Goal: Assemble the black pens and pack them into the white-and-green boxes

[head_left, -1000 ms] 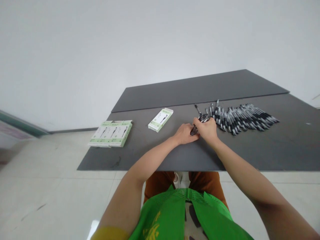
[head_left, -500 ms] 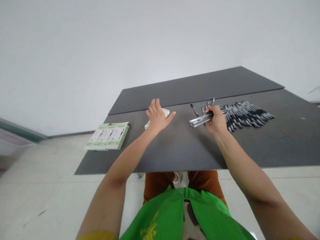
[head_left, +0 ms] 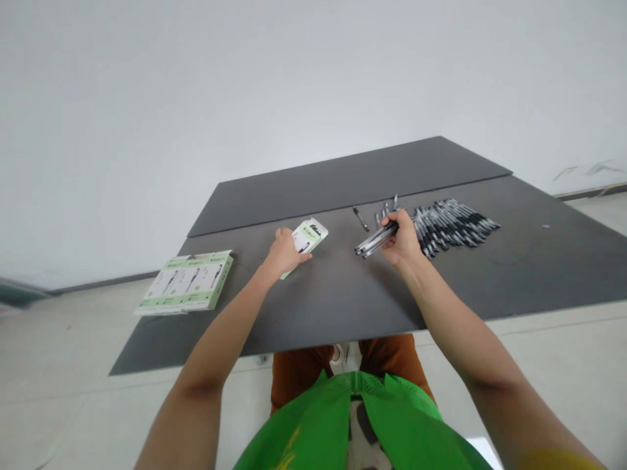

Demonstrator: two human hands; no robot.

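My left hand (head_left: 284, 252) is closed around a white and green pen box (head_left: 309, 236), tilted with its far end toward the upper right. Dark tips show at that end, and I cannot tell whether they are pens inside or print. In my right hand (head_left: 401, 238) is a bundle of clear pens with black caps (head_left: 375, 241), their ends pointing left toward the box. Just right of that hand lies a spread pile of similar pens (head_left: 455, 225) on the dark grey table (head_left: 333, 300).
At the table's left side lie several white and green pen boxes (head_left: 189, 281) in a row, printed with pens. A single loose pen (head_left: 361, 219) and a few others lie behind my right hand. A white wall (head_left: 313, 85) stands behind the table.
My left hand has gone from spread over the pen box to gripping it, and the box is now raised at an angle. My right hand still holds the pens. The view has shifted slightly.
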